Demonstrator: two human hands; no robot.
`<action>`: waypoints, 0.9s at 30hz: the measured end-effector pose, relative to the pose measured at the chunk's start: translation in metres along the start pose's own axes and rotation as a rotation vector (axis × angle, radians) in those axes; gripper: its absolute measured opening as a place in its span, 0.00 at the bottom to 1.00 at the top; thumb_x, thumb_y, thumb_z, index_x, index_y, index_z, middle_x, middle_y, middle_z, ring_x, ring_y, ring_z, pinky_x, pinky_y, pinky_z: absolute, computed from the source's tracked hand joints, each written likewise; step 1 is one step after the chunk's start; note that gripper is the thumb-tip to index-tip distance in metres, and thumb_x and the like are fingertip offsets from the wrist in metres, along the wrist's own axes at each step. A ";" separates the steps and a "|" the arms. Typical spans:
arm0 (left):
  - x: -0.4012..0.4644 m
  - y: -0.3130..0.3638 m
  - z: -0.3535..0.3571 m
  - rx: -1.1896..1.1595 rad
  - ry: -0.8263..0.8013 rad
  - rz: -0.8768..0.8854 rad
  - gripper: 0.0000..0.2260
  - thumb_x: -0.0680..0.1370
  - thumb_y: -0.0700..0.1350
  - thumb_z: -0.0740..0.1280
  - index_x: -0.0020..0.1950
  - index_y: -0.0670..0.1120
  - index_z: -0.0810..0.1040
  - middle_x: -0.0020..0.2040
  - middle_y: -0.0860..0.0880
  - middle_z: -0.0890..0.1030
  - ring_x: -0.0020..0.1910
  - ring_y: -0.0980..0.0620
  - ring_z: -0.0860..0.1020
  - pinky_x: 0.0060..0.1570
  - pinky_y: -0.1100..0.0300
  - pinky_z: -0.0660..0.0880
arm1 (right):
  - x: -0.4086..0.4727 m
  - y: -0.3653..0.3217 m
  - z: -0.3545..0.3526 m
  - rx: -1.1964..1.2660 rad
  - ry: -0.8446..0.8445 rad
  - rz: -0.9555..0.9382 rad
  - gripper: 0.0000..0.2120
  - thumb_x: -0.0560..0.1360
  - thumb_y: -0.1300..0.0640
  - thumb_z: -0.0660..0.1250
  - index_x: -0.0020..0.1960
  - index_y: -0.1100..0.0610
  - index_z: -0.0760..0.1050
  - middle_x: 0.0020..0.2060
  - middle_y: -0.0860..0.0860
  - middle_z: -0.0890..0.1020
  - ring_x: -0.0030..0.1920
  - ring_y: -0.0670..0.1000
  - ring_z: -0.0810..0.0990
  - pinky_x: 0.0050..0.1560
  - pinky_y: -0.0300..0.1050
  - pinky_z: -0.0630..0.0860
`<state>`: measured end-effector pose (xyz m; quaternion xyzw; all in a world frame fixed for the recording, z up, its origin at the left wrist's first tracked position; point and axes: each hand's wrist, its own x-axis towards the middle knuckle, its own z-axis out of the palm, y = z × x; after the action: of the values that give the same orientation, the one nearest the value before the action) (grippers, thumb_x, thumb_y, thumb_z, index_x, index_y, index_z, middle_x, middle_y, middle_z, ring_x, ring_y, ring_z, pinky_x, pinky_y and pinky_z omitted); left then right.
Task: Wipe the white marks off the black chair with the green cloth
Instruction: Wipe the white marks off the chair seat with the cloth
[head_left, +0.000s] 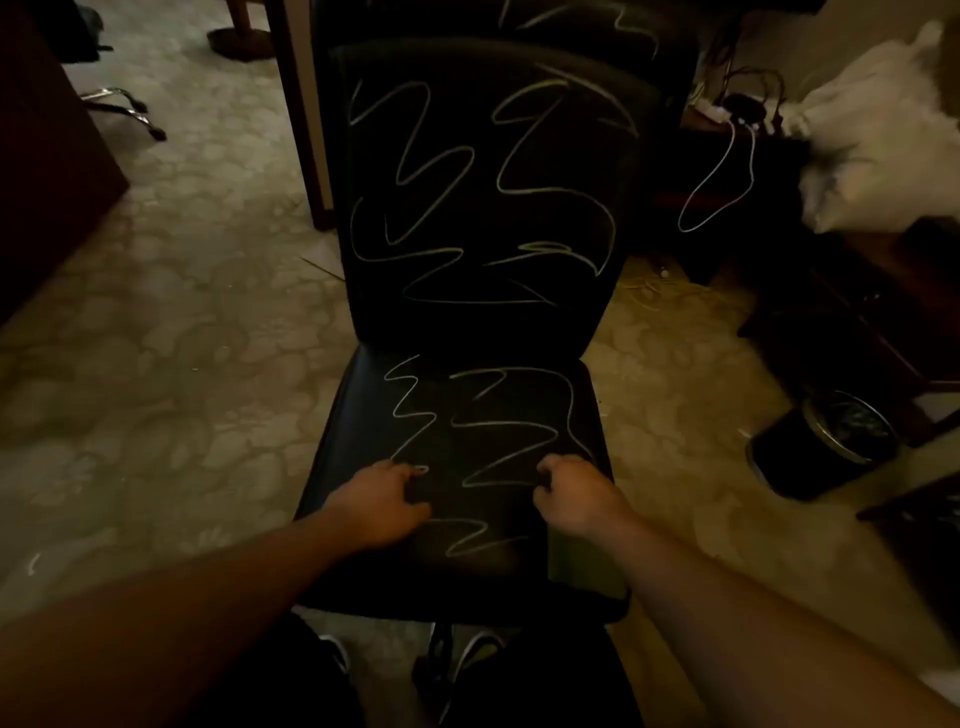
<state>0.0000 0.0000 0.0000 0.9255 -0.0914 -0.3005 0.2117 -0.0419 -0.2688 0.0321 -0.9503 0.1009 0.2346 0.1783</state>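
The black chair (478, 322) stands right in front of me in dim light. White zigzag marks (524, 182) cover its backrest, and more white marks (498, 421) run across the seat. My left hand (382, 501) rests on the front left of the seat with its fingers curled under. My right hand (574, 496) rests on the front right in the same way. A white zigzag lies between the two hands. I cannot make out a green cloth anywhere, and nothing shows in either hand.
Patterned carpet (171, 364) surrounds the chair. A round black bin (826, 447) stands on the floor to the right. White cables (722, 176) and a power strip (727, 111) lie at the back right beside a white bundle (883, 135). Another chair's base (124, 111) is at the far left.
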 end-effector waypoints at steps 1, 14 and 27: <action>-0.001 -0.005 0.005 0.005 0.006 0.005 0.31 0.77 0.61 0.69 0.78 0.54 0.69 0.74 0.48 0.71 0.72 0.48 0.71 0.71 0.50 0.71 | -0.002 0.003 0.004 -0.008 0.004 0.023 0.20 0.79 0.49 0.63 0.70 0.50 0.70 0.65 0.52 0.73 0.61 0.54 0.76 0.61 0.52 0.76; -0.017 -0.069 0.060 0.220 0.107 -0.260 0.41 0.71 0.70 0.69 0.78 0.52 0.65 0.79 0.44 0.61 0.75 0.38 0.64 0.72 0.45 0.68 | 0.003 0.041 0.085 -0.100 -0.002 0.259 0.25 0.78 0.60 0.65 0.74 0.56 0.67 0.76 0.56 0.65 0.75 0.57 0.66 0.72 0.52 0.68; -0.012 -0.077 0.087 0.137 0.126 -0.297 0.45 0.71 0.65 0.75 0.79 0.52 0.57 0.85 0.43 0.47 0.80 0.29 0.53 0.74 0.35 0.64 | 0.011 0.009 0.141 -0.108 0.165 0.028 0.28 0.78 0.65 0.59 0.76 0.51 0.67 0.76 0.55 0.62 0.74 0.59 0.60 0.75 0.51 0.63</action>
<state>-0.0582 0.0434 -0.0917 0.9581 0.0394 -0.2628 0.1067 -0.0926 -0.2237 -0.0920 -0.9731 0.1156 0.1631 0.1148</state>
